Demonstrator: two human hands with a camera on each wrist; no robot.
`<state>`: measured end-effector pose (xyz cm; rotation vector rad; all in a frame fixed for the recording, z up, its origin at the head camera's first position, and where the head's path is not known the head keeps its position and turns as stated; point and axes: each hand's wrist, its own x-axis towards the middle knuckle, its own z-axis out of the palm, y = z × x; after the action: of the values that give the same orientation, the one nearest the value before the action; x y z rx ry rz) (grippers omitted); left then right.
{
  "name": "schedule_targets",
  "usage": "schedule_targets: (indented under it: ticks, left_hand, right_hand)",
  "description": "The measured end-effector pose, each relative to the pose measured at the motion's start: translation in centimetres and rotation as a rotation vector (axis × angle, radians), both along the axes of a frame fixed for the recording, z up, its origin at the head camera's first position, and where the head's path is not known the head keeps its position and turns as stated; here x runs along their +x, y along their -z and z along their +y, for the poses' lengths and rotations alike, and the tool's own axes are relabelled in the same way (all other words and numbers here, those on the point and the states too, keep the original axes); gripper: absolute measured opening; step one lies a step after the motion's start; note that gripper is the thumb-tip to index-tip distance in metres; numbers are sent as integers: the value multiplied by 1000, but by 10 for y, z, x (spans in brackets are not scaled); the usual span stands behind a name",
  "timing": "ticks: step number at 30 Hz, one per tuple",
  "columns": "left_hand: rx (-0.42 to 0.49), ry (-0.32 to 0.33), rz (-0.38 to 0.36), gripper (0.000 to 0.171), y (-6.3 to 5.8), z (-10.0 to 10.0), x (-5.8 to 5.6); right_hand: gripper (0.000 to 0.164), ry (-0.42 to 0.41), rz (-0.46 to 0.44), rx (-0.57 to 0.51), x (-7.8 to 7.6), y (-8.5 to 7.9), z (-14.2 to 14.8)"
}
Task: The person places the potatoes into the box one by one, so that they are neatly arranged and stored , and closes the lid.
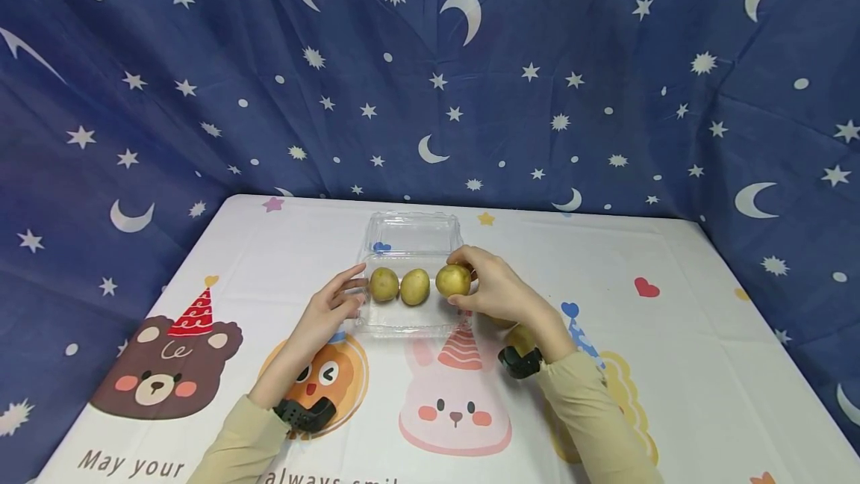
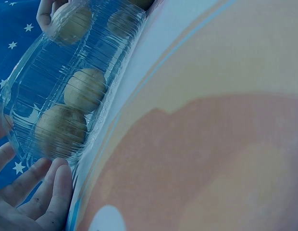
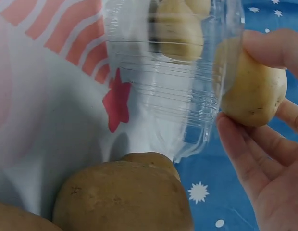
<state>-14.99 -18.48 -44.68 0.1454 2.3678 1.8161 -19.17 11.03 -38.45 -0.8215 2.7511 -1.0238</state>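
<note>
A clear plastic clamshell box lies on the table, its lid folded back on the far side. Inside it, two potatoes sit side by side toward the left. My right hand grips another potato between thumb and fingers, at the box's right rim. Against the box's left side, my left hand rests its extended fingertips. More potatoes lie on the table right of the box, partly hidden under my right wrist in the head view.
A white tablecloth with printed cartoon animals covers the table. Behind it hangs a dark blue curtain with moons and stars. Both wrists wear black camera bands.
</note>
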Motion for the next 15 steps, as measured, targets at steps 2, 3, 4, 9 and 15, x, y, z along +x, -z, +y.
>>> schedule_targets:
  ticks: [2,3,4,9,15]
  left_hand:
    - [-1,-1,-2,53,0,0,0]
    - [-1,-1,-2,53,0,0,0]
    - [-1,-1,-3,53,0,0,0]
    - [1,3,2,53,1,0,0]
    - [17,8,13,52,2,-1,-1]
  right_hand:
    - [47,-1,22,18,-1,1,-1]
    - [47,-1,34,27,-2,1,-2]
    - [47,-1,45,39,-2,2,-3]
    - [47,-6,112,90,-6,3,-5]
    - [49,-21,160,122,-9,7,-7]
